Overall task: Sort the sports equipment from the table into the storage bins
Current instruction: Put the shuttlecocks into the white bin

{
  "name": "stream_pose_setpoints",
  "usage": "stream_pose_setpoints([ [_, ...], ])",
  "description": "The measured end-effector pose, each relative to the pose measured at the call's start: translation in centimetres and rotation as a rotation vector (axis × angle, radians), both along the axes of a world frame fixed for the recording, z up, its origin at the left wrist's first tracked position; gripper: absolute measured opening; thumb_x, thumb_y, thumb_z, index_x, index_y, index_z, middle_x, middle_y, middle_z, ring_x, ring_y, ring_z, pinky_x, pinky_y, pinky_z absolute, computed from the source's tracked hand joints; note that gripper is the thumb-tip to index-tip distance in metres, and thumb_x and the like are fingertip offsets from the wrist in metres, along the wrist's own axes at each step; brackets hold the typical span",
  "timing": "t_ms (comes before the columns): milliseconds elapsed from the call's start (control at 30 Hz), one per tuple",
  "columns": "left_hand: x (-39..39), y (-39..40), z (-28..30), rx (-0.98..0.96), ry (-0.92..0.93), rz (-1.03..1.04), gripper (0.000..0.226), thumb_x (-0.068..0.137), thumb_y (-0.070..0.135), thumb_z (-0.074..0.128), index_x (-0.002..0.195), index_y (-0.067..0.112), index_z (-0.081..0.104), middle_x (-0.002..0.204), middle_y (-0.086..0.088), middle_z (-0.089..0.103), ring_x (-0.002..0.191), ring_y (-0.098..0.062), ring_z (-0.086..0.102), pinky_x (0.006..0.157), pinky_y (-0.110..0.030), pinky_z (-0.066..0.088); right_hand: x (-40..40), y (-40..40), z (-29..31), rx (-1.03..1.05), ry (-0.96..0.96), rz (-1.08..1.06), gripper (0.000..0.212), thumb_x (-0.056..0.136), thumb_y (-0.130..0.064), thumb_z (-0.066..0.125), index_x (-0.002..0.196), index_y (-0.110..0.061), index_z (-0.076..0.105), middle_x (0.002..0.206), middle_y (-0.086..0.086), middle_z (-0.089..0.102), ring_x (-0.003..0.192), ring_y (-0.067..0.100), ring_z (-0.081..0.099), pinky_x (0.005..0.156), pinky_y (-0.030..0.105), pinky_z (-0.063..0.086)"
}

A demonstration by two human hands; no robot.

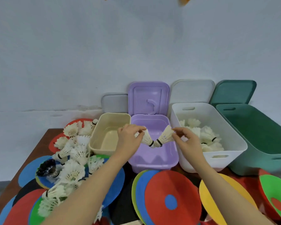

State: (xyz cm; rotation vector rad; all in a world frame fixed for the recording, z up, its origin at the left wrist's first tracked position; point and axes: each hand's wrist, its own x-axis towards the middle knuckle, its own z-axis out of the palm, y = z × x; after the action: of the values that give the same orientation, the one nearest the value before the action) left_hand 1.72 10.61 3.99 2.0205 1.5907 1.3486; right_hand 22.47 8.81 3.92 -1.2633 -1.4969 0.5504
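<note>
My left hand (129,137) pinches a white shuttlecock (147,138) by its feathers, above the purple bin (154,159). My right hand (186,138) pinches a second white shuttlecock (165,137) the same way. The two cork tips touch between my hands. The white bin (229,153) to the right holds several shuttlecocks. The beige bin (104,135) and the green bin (263,143) look empty. A heap of shuttlecocks (71,159) lies on the table at the left.
Flat round markers in red (172,200), blue, yellow (217,200) and green cover the table's front. One black shuttlecock (46,168) lies in the left heap. Bin lids lean on the wall behind the bins. The table's left edge (23,168) runs diagonally.
</note>
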Motion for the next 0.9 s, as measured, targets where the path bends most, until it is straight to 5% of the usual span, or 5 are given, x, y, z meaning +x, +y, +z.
stream_pose_setpoints([
  [400, 16.8, 10.1, 0.4, 0.221, 0.268, -0.192, 0.014, 0.076, 0.018, 0.058, 0.079, 0.02, 0.072, 0.072, 0.006, 0.066, 0.077, -0.017, 0.055, 0.069, -0.025, 0.017, 14.9, 6.5, -0.3, 0.034, -0.093, -0.298, 0.016, 0.087, -0.007, 0.061, 0.1, -0.015, 0.066, 0.087, -0.006, 0.063, 0.083, 0.002, 0.055, 0.075, 0.01, 0.04],
  [500, 19.6, 12.4, 0.1, 0.267, 0.305, -0.184, 0.021, 0.077, 0.022, 0.049, 0.077, 0.02, 0.07, 0.071, 0.007, 0.065, 0.079, -0.012, 0.045, 0.069, -0.025, 0.018, 17.2, 8.7, -1.0, 0.025, -0.115, -0.352, 0.017, 0.087, -0.01, 0.061, 0.103, -0.014, 0.065, 0.087, -0.007, 0.061, 0.084, 0.009, 0.055, 0.082, 0.026, 0.044],
  [600, 21.5, 14.5, -0.5, 0.223, 0.348, -0.189, 0.013, 0.07, 0.012, 0.062, 0.078, 0.019, 0.07, 0.073, 0.008, 0.066, 0.083, -0.012, 0.044, 0.07, -0.026, 0.019, 18.5, 10.8, -1.8, -0.005, -0.205, -0.388, 0.018, 0.088, -0.01, 0.06, 0.104, -0.012, 0.066, 0.09, -0.003, 0.064, 0.087, 0.018, 0.055, 0.084, 0.04, 0.045],
  [767, 22.5, 15.6, -1.8, -0.081, 0.645, -0.203, 0.037, 0.091, 0.025, 0.051, 0.127, 0.022, 0.053, 0.133, 0.008, 0.049, 0.123, -0.018, 0.037, 0.093, -0.03, 0.017, 19.7, 12.8, -3.0, -0.184, -0.412, -0.392, 0.025, 0.09, -0.018, 0.057, 0.115, -0.017, 0.062, 0.116, -0.001, 0.062, 0.11, 0.023, 0.048, 0.094, 0.035, 0.029],
  [900, 21.0, 14.4, -2.0, -0.107, 0.687, -0.186, 0.043, 0.094, 0.029, 0.044, 0.136, 0.021, 0.042, 0.143, 0.006, 0.039, 0.13, -0.016, 0.032, 0.1, -0.031, 0.018, 19.0, 12.2, -3.8, -0.227, -0.456, -0.309, 0.03, 0.09, -0.021, 0.056, 0.12, -0.019, 0.059, 0.12, 0.0, 0.058, 0.115, 0.021, 0.044, 0.098, 0.033, 0.025],
])
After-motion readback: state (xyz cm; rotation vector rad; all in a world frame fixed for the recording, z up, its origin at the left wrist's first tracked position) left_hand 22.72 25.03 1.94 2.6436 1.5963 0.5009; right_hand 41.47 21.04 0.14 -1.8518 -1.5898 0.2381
